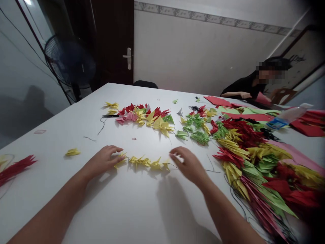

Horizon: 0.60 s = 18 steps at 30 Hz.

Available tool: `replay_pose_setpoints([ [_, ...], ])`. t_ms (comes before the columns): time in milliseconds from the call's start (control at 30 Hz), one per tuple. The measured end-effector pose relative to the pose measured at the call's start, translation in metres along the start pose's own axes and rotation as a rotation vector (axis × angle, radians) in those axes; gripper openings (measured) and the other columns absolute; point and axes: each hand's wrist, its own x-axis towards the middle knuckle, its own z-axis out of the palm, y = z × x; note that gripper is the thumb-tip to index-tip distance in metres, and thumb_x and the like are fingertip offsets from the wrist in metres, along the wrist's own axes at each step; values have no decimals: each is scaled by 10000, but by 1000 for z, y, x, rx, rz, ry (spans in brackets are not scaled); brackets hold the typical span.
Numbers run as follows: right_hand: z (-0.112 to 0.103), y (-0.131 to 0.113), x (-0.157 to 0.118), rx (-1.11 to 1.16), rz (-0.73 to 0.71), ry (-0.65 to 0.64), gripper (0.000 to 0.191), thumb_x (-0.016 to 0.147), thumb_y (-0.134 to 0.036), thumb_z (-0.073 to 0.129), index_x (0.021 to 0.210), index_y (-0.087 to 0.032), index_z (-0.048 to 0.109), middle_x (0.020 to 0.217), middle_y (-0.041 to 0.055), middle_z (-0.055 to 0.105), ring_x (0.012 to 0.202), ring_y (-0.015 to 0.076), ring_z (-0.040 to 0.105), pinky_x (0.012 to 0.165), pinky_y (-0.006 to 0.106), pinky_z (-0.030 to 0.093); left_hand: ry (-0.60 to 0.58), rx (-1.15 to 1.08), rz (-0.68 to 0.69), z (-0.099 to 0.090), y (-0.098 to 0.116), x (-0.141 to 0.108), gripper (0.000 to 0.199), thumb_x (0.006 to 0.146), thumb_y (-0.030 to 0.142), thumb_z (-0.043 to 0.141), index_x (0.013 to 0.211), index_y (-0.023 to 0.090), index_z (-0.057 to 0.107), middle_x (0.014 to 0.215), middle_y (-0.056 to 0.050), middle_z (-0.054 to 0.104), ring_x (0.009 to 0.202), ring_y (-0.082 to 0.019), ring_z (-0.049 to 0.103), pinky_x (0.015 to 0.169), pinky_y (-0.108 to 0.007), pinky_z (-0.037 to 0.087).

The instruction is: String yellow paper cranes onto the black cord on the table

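A row of yellow folded-paper cranes (142, 162) lies on the white table, strung on a dark thread (213, 171) that runs out to the right. At the row's left end is my left hand (105, 159), thumb and fingers apart, with the thumb tip at a yellow crane (120, 162). My right hand (188, 166) hovers by the right end, its fingers curved with a gap between them, just above the thread. Whether either hand touches the thread is hard to see. A single yellow crane (72, 152) lies farther left.
Strung red, yellow and green cranes (152, 120) lie beyond my hands, beside a black-handled tool (110, 116). Piled bundles (238, 135) cover the right side, near a plastic bottle (286, 117). Another person (250, 84) sits at the far right. A fan (71, 62) stands far left.
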Motion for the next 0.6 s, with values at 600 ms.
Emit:
replay_pose_setpoints([
  [600,99,-52,20,-114,-312,-157,72,769,-194,551,833,-189,582,810,33,657,808,176,555,734,296,384,64,-41,-39,26,2,-1,346,774,503,476,851,197,619,880,-28,609,783,-169,578,714,-292,436],
])
